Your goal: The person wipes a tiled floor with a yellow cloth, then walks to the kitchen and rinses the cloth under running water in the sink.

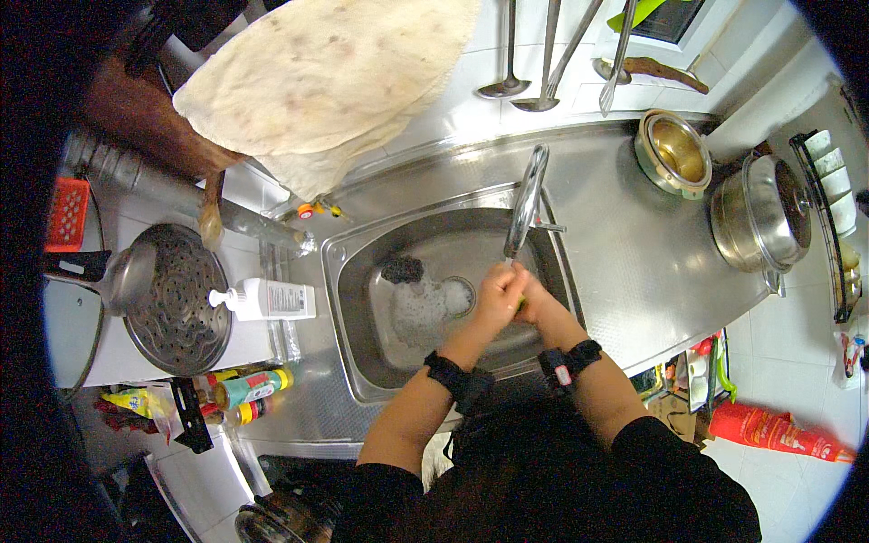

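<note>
My left hand [500,292] and my right hand [536,302] are pressed together right under the spout of a chrome faucet [528,203]. Between them they squeeze a small yellow-green item [521,304]. Only a sliver of it shows, so I cannot tell if it is a sponge. A short stretch of water appears at the spout's end. Below, the stainless steel sink [360,319] has white suds [414,309] on its floor, around the round drain [461,297]. A dark steel-wool scourer [402,269] lies toward the sink's back left.
Left of the sink stand a white pump bottle [278,298] and a perforated steamer plate [178,298]. A large flat sheet [326,81] hangs behind, beside ladles [504,88]. On the right counter are nested bowls [672,153] and a lidded steel pot [753,210].
</note>
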